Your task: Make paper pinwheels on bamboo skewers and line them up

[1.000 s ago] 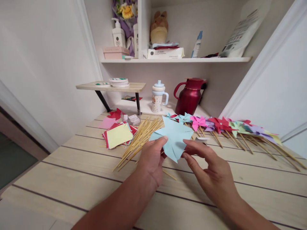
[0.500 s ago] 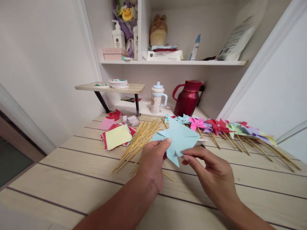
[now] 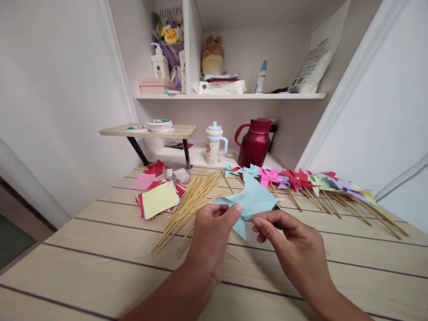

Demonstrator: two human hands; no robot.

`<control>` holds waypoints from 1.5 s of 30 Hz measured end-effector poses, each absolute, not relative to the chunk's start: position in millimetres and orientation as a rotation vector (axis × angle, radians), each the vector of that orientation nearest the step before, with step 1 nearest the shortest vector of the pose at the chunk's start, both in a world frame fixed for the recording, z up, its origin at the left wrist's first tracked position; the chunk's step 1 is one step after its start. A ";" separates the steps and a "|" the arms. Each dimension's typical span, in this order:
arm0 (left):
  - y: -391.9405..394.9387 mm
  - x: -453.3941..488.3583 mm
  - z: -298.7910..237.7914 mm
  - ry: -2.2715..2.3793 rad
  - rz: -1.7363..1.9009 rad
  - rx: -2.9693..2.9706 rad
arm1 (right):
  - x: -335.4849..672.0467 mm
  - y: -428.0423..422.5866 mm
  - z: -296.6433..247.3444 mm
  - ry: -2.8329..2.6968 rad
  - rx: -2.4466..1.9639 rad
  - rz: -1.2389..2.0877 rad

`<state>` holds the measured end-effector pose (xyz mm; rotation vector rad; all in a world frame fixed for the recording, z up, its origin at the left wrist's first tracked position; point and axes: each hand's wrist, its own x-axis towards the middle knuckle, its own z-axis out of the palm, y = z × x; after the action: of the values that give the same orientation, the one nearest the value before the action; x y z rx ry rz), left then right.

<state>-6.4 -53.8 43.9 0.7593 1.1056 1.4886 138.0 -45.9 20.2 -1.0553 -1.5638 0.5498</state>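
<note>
A light blue paper pinwheel (image 3: 259,198) is held up over the table, its blades folded toward the middle. My left hand (image 3: 216,227) pinches it near the centre, thumb on top. The thumb and fingers of my right hand (image 3: 287,240) are closed on its lower right edge. Just beyond my left hand lies a loose heap of thin wooden sticks (image 3: 192,196). Left of the sticks is a stack of coloured paper squares (image 3: 158,200), a yellow one on top. Finished-looking pinwheels on sticks, among them a red pinwheel (image 3: 298,179), lie in a row at the right.
Behind the sticks stand a cup with a blue handle (image 3: 213,149) and a dark red jug (image 3: 254,145). A small raised wooden stand (image 3: 133,130) carries rolls of tape (image 3: 159,125). Small clear boxes (image 3: 181,175) sit near the paper. A white shelf (image 3: 230,96) spans the back.
The view has tilted up slightly. In my hands the pinwheel's lower right blade has been bent inward, and my right fingers have moved a little closer to the centre.
</note>
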 end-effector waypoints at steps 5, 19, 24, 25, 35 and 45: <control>-53.5 -4.7 46.9 1.178 1.478 0.782 | 138.9 -48.0 22.2 -1.518 -1.045 0.586; -57.6 -3.9 52.3 1.138 1.456 0.762 | 139.0 -48.1 26.0 -1.476 -1.106 0.619; -57.1 -4.4 51.5 1.136 1.445 0.779 | 138.7 -46.6 25.2 -1.469 -1.115 0.629; -57.1 -4.7 51.4 1.132 1.442 0.786 | 138.6 -46.4 25.0 -1.467 -1.117 0.632; -59.7 -5.6 50.7 1.108 1.435 0.813 | 138.7 -47.1 25.0 -1.476 -1.129 0.635; -59.4 -6.4 48.3 1.131 1.399 0.809 | 139.7 -46.8 24.8 -1.495 -1.097 0.630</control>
<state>-6.4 -59.4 48.3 0.8094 1.1306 1.3988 139.7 -46.8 24.8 -1.0967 -1.4948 0.6304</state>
